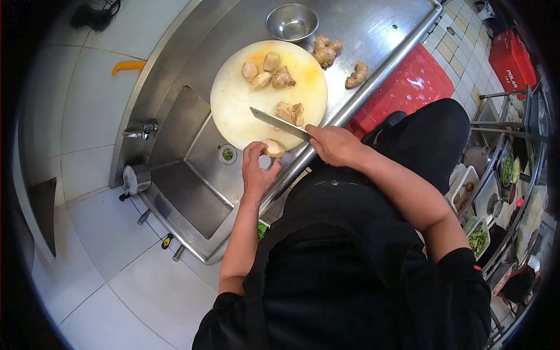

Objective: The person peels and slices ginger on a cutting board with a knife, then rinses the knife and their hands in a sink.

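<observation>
The left hand point(256, 172) pinches a ginger piece point(274, 147) over the sink point(181, 169) edge. The right hand point(333, 144) grips the knife point(279, 124), blade resting against it to peel.

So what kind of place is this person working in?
Most likely a commercial kitchen prep station: a stainless steel counter with a built-in sink, a round cutting board holding ginger pieces, and the right hand gripping a knife.

A steel counter point(373, 35) spans the upper frame, bearing a round cutting board point(245, 105), a metal bowl point(292, 22) and loose ginger roots point(357, 74) at upper centre.
</observation>
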`<move>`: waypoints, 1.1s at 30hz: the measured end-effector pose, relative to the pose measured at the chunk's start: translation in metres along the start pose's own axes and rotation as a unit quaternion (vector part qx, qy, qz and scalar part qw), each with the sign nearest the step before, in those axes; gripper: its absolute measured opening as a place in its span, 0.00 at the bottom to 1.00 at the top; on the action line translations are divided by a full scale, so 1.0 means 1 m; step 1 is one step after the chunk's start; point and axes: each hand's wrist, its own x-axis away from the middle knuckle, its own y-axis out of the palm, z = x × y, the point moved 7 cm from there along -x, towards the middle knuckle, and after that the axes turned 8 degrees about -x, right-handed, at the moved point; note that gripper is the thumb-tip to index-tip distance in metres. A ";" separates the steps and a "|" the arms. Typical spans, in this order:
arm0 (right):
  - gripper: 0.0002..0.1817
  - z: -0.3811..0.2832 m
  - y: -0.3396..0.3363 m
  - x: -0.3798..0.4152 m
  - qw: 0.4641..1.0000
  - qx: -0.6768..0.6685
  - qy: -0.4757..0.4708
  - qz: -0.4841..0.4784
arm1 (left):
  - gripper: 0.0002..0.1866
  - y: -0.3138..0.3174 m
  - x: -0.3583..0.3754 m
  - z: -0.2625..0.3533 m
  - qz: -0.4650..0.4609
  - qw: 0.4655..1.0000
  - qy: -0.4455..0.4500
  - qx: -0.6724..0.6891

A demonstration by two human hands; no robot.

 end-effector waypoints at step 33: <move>0.15 0.000 -0.017 0.038 0.992 0.024 -0.081 0.094 | 0.26 0.007 0.006 -0.016 0.055 0.997 0.042 -0.041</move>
